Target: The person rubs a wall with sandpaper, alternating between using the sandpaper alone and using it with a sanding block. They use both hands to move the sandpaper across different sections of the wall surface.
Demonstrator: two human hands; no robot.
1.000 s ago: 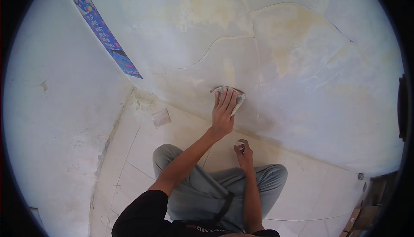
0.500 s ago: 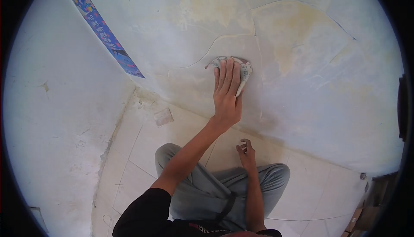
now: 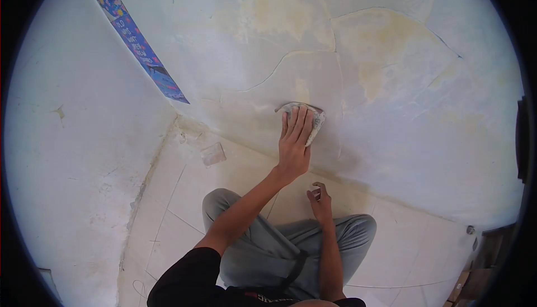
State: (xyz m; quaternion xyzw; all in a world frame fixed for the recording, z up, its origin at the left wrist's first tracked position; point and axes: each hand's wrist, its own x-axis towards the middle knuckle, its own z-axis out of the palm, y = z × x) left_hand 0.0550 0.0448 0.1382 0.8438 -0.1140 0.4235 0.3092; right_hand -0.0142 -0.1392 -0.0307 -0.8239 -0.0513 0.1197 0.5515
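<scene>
My left hand (image 3: pixel 294 136) presses a folded sheet of sandpaper (image 3: pixel 316 121) flat against the pale plastered wall (image 3: pixel 391 117). Printed lettering shows on the sheet's light backing, and its reddish-brown edge curls up at the left. The fingers lie over the sheet, close together, hiding much of it. My right hand (image 3: pixel 320 201) hovers or rests near my right knee, fingers loosely bent and apart, with nothing clearly visible in them. Around the sandpaper the wall has cracks, yellowish patches and a greyer rubbed area.
A small flat square piece (image 3: pixel 213 154) lies on the tiled floor (image 3: pixel 179 195) near the corner. A blue printed strip (image 3: pixel 137 41) runs down the wall corner. Brown boxes (image 3: pixel 460 286) stand at the far right. My crossed legs (image 3: pixel 263 251) are close to the wall.
My left hand has slid down the wall with the sandpaper, closer to the floor. My right hand has barely moved.
</scene>
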